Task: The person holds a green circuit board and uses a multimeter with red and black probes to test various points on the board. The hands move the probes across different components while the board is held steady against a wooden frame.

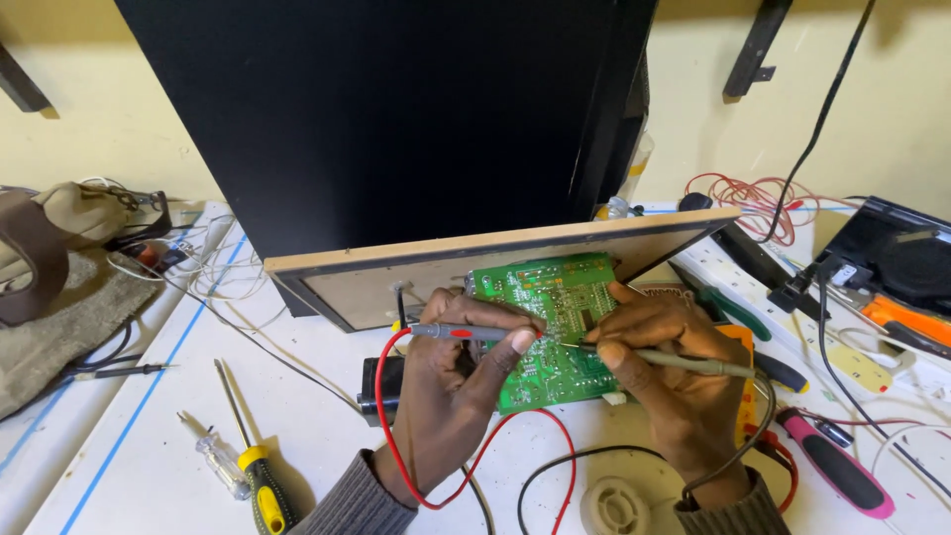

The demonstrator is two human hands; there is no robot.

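Observation:
A green circuit board stands tilted at the open back of a tall black speaker cabinet with a wooden edge. My left hand holds a grey test probe with a red band and also supports the board's lower left. A red lead runs from this probe. My right hand grips a second grey probe, its tip touching the middle of the board. A black lead loops below.
A yellow-handled screwdriver and a clear-handled one lie at the lower left. A pink-handled tool, orange tool and red wires sit right. A white round part lies near my wrists. Cloth lies left.

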